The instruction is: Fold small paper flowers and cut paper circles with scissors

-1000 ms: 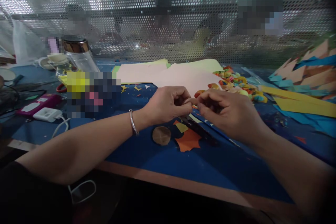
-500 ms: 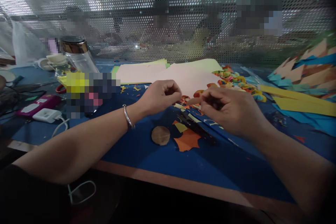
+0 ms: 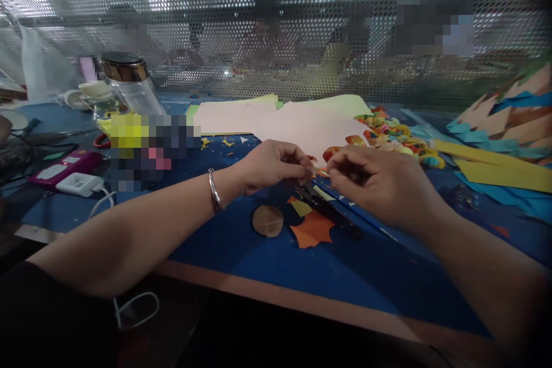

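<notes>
My left hand [image 3: 280, 165], with a silver bangle on its wrist, is pinched closed on one end of a small paper strip [image 3: 320, 172]. The other end is between the closed fingertips of my right hand [image 3: 371, 175]. Fingers hide most of the strip. Below the hands lie a round brown disc [image 3: 268, 221], a jagged orange paper scrap [image 3: 312, 230] and a dark slender tool [image 3: 330, 210], whose kind I cannot make out. A thin blue stick [image 3: 366, 219] slants beside it. Several curled coloured paper pieces [image 3: 394, 135] are heaped behind my right hand.
Pale paper sheets [image 3: 310, 126] lie at the back. To the right are yellow paper strips [image 3: 504, 167] and layered pointed paper [image 3: 513, 106]. Leftward stand a clear bottle [image 3: 140, 95], a white charger [image 3: 80, 184] and a magenta device [image 3: 64, 168]. A perforated metal screen [image 3: 241, 63] rises behind.
My left hand has moved right and slightly down, its fingertips now meeting the strip by my right fingertips. The gap between the hands has narrowed. The view has shifted slightly.
</notes>
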`<state>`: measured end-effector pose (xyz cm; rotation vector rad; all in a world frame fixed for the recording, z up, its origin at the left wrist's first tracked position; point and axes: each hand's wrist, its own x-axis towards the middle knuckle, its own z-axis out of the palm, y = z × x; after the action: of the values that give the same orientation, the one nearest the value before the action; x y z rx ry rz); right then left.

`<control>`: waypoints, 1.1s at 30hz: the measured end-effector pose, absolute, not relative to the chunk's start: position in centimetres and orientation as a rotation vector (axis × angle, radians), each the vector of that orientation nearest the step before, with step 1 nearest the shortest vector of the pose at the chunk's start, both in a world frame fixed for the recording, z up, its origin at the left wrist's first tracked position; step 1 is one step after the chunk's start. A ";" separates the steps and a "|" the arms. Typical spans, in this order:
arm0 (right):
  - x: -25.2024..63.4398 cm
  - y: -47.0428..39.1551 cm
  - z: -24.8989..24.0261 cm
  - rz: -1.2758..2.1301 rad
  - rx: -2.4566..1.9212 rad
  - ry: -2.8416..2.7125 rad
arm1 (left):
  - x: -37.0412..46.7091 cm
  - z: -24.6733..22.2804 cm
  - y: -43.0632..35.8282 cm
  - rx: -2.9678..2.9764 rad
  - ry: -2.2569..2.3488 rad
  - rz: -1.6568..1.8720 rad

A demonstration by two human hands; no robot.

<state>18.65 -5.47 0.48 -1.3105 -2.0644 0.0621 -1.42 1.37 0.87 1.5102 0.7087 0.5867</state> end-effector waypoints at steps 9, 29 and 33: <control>18.3 -5.9 0.5 -0.077 -1.156 -2.158 | -1.2 0.8 1.6 1.104 0.774 0.630; 18.2 -5.6 0.5 -0.137 -1.084 -2.173 | -1.0 0.6 1.0 0.998 0.758 0.590; 18.2 -5.8 0.5 -0.108 -1.137 -2.129 | -0.8 0.7 0.6 1.036 0.755 0.589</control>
<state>18.25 -5.78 0.52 -1.1366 -2.1292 -0.1076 -0.78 0.58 0.70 1.0361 0.7545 0.5888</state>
